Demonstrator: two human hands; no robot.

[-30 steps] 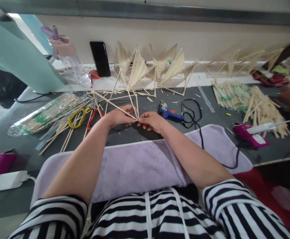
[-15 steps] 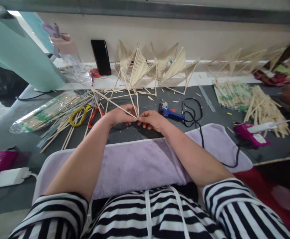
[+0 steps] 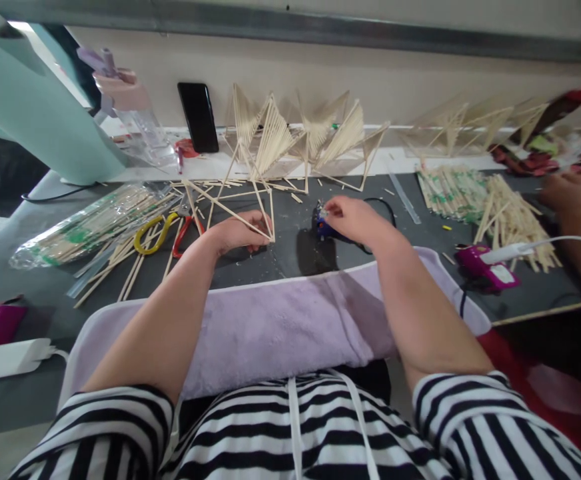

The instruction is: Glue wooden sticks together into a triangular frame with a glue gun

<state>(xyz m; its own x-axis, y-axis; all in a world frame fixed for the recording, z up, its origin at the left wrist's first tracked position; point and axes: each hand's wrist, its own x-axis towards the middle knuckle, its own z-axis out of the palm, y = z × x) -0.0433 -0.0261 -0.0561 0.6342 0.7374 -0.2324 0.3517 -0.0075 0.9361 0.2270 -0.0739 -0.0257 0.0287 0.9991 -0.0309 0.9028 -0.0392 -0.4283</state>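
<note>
My left hand [image 3: 248, 232] is closed round the stick frame [image 3: 272, 217], right by its near corner, just over the table [image 3: 290, 257]. My right hand [image 3: 348, 217] is on the blue glue gun [image 3: 321, 230]. Its fingertips look close to the tip, but I can't tell if they are pinched tight. I think I'm at the gluing step. The next move seems to call for a still corner and a safe hold, as that tip could be hot.

The black cord [image 3: 394, 212] loops behind my right hand and could snag. Behind the frame stand the big stick shapes [image 3: 275, 140]; I can't tell if they touch it. The yellow handle [image 3: 171, 219] lies left of my left hand.
</note>
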